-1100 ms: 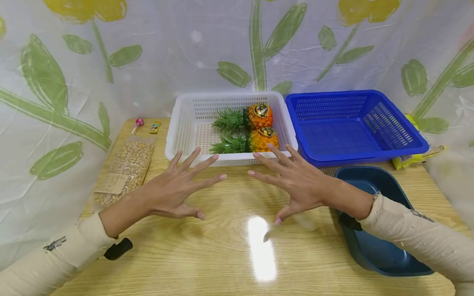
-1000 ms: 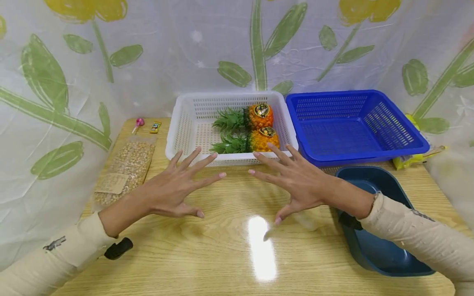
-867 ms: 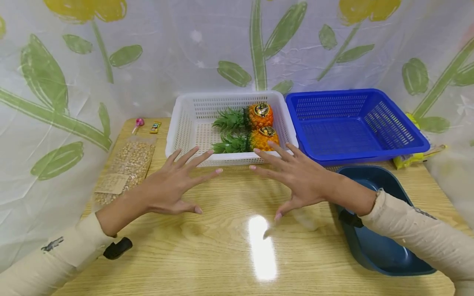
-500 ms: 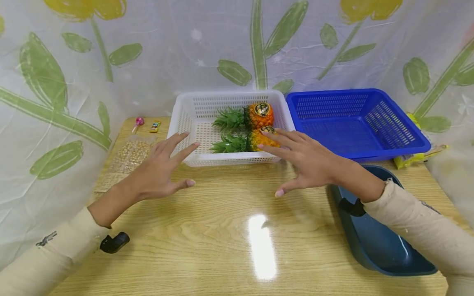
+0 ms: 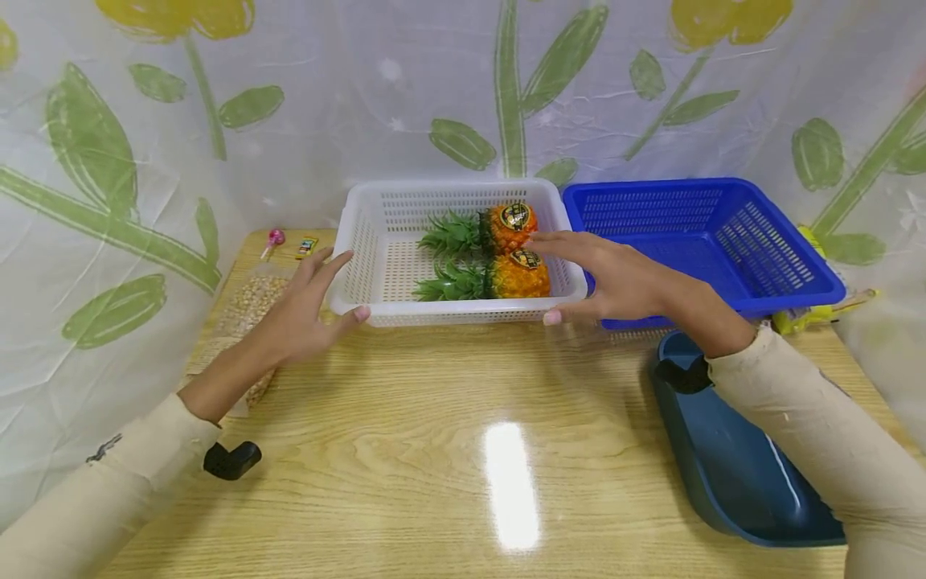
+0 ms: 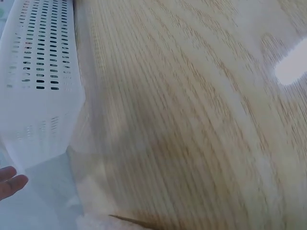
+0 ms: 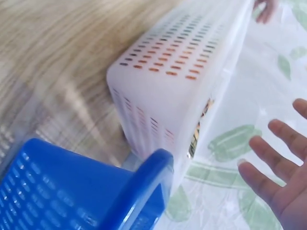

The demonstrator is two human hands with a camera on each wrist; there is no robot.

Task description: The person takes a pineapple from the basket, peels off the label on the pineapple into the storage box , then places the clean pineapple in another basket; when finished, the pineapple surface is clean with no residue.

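- Nearest us, beige sleeves [image 5: 101, 490] enter at half past eight and three o'clock, counting from the tabletop between the hands with twelve farthest off; a small black device [image 5: 231, 460] sits by the left wrist.
- We look down on a wood-grain table [image 5: 391, 434], with a patch of white glare [image 5: 511, 486] toward six o'clock.
- At half past three we find a dark teal basin [image 5: 760, 482], the right sleeve crossing above it.
- At ten o'clock the left hand [image 5: 300, 314] is spread, thumb well off from the fingers, near the left end of the white basket [image 5: 463, 308].
- Beyond that wrist, at half past nine, we see part of a clear bag of corn kernels [image 5: 246, 307].
- At two o'clock the right hand [image 5: 615, 277] is spread too; its wrist view shows us parted fingers, just beside the basket's rim.
- The basket stands at twelve. In its right half we see a yellow-orange pineapple [image 5: 521, 277] and, just past it, an orange-red pineapple [image 5: 509, 227], both lying with crowns toward nine o'clock.
- Around two o'clock sits a blue basket [image 5: 665, 256], a yellow packet [image 5: 803, 318] showing at its right end.
- At ten, we spot a pink lollipop [image 5: 276, 237] beside a small wrapped candy [image 5: 307, 247].
- Farthest off, a flower-patterned cloth [image 5: 325, 104] hangs.
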